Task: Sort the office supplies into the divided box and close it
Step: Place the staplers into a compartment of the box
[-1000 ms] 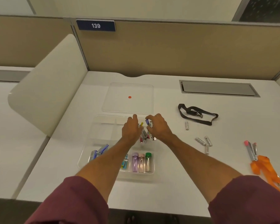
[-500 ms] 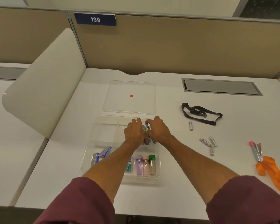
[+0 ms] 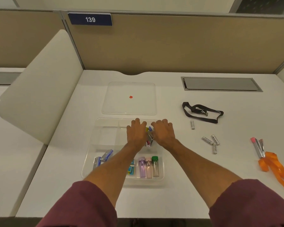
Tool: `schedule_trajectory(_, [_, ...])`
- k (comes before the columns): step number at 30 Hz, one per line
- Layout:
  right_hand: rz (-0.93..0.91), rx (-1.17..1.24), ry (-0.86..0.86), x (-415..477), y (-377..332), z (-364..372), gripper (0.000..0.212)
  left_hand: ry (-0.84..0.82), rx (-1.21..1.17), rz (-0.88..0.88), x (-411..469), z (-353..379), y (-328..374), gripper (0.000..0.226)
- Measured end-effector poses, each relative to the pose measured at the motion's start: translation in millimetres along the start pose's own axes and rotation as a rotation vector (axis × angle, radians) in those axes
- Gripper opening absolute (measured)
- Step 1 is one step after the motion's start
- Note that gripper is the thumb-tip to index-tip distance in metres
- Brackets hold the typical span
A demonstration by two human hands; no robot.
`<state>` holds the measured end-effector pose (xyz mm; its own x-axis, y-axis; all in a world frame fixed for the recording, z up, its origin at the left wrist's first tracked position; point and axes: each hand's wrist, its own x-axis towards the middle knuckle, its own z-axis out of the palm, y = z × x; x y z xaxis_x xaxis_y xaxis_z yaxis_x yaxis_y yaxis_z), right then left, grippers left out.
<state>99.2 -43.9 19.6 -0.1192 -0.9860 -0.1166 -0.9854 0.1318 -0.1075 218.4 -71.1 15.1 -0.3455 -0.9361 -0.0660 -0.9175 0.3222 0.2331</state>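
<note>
The clear divided box (image 3: 88, 163) sits on the white desk in front of me. Both hands lie side by side over its back right compartment. My left hand (image 3: 136, 134) and my right hand (image 3: 164, 133) have their fingers stretched forward, flanking a pile of small staplers (image 3: 149, 138) with coloured ends. Whether the palms touch the pile is hidden. In the front compartments lie two blue staplers (image 3: 103, 158), teal items (image 3: 131, 167) and three capped vials (image 3: 148, 167). The clear lid (image 3: 118, 104) with a red dot lies flat behind the box.
To the right on the desk lie one battery (image 3: 192, 124), three more batteries (image 3: 211, 142), a black lanyard (image 3: 202, 112), a pink-tipped stapler (image 3: 257, 147) and an orange lanyard (image 3: 272, 167). A grey cable hatch (image 3: 220, 84) is at the back right. A cream partition (image 3: 39, 89) stands left.
Both hands came down into the back right compartment with the small staplers. Their fingers have gone from curled round the items to stretched out beside them.
</note>
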Motion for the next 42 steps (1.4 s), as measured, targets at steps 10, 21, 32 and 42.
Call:
schedule_trajectory(10, [0.093, 0.118, 0.067, -36.2, 42.0, -14.8, 0.046, -0.017, -0.069, 0.176, -5.6, -7.9, 36.0, 0.046])
schedule_trajectory(21, [0.267, 0.138, 0.024, -101.8, 149.0, -16.8, 0.052, -0.196, 0.067, 0.327, -28.5, 36.8, 155.7, 0.061])
schedule_trajectory(32, [0.401, 0.09, -0.007, -146.9, 286.0, -22.1, 0.051, -0.256, 0.073, 0.395, -32.9, 75.0, 278.2, 0.063])
schedule_trajectory(42, [0.506, 0.093, -0.063, -141.6, 370.4, -22.9, 0.046, -0.291, 0.095, 0.355, -20.6, 95.6, 323.7, 0.064])
